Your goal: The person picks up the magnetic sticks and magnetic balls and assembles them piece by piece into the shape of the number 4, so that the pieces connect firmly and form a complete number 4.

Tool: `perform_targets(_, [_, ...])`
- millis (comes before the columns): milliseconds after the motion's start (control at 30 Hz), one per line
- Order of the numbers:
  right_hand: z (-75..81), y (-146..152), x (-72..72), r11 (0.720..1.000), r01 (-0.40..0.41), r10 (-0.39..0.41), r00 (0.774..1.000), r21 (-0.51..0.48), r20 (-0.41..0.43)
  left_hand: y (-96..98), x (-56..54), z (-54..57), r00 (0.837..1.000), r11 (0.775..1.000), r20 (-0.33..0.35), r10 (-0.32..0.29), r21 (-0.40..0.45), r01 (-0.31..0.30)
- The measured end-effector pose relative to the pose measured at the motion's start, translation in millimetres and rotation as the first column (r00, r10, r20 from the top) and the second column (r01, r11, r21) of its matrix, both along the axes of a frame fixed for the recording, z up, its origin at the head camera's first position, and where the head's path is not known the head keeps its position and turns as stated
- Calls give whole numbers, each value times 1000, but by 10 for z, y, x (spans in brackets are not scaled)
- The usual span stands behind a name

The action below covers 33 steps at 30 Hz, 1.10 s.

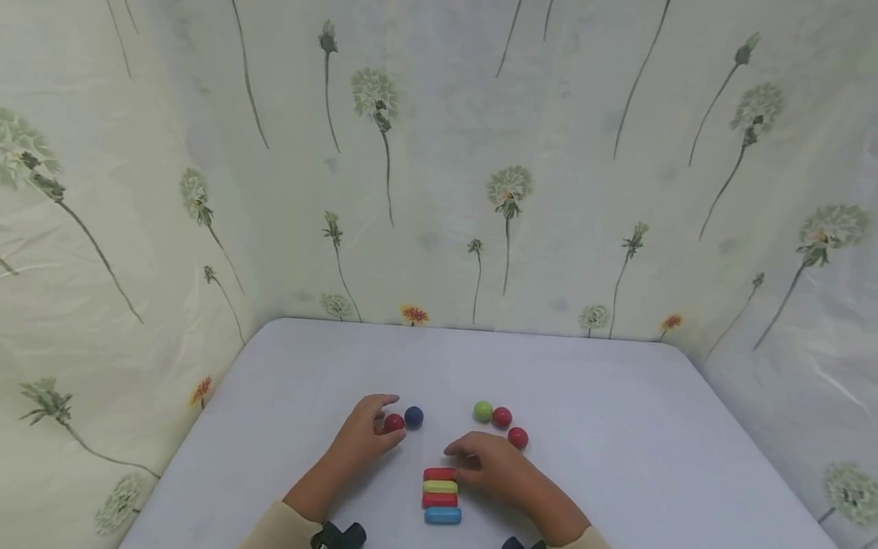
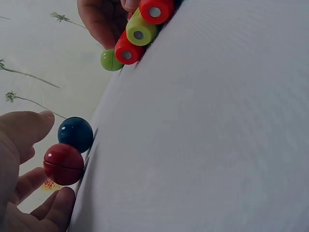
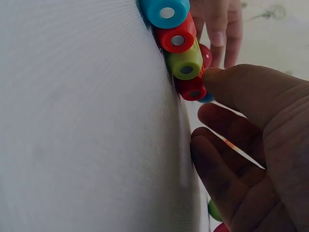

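Observation:
My left hand (image 1: 362, 432) reaches around a red ball (image 1: 394, 423), thumb and fingers spread on either side of it. Touching that ball is a dark blue ball (image 2: 76, 134). In the middle lies a row of short rods with metal discs in their ends: a red rod (image 1: 439, 474) farthest, a yellow-green rod (image 3: 185, 63), another red rod (image 1: 440, 500) and a light blue rod (image 1: 442, 515) nearest. At the right end of the farthest red rod is my right hand (image 1: 494, 463), its thumb tip close to or touching the rod, fingers loosely bent.
Beyond my right hand sit a green ball (image 1: 483, 411) and a red ball (image 1: 502, 416) side by side, with another red ball (image 1: 517, 437) nearer. The white table (image 1: 617, 412) is backed by a flower-printed sheet (image 1: 439, 152).

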State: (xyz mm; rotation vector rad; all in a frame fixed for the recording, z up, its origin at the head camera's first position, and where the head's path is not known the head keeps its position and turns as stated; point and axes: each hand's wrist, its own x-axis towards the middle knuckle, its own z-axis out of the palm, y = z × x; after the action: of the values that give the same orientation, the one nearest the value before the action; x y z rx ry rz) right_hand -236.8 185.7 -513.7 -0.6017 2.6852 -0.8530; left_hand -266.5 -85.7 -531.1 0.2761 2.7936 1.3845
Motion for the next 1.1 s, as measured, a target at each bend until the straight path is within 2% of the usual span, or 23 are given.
perform_targets(133, [-9, -14, -3, 1000, -6, 7, 1000, 21, -8, 0, -8, -25, 1000, 1000, -16, 5, -16, -5])
perform_targets(333, [-19, -27, 7, 1000, -3, 3, 1000, 31, 4, -14, -13, -23, 999, 999, -36, -26, -26, 25])
perform_targets(633, [-8, -59, 23, 999, -43, 44, 999, 23, -21, -20, -15, -9, 998, 997, -23, -54, -62, 53])
perform_targets(933, [-44, -59, 13, 1000, -9, 9, 1000, 18, -3, -28, 14, -27, 998, 996, 0, -55, -67, 55])
perform_targets(1100, [-56, -37, 0, 998, 53, -53, 999, -14, 2, -50, 34, -9, 999, 997, 4, -50, -59, 50])
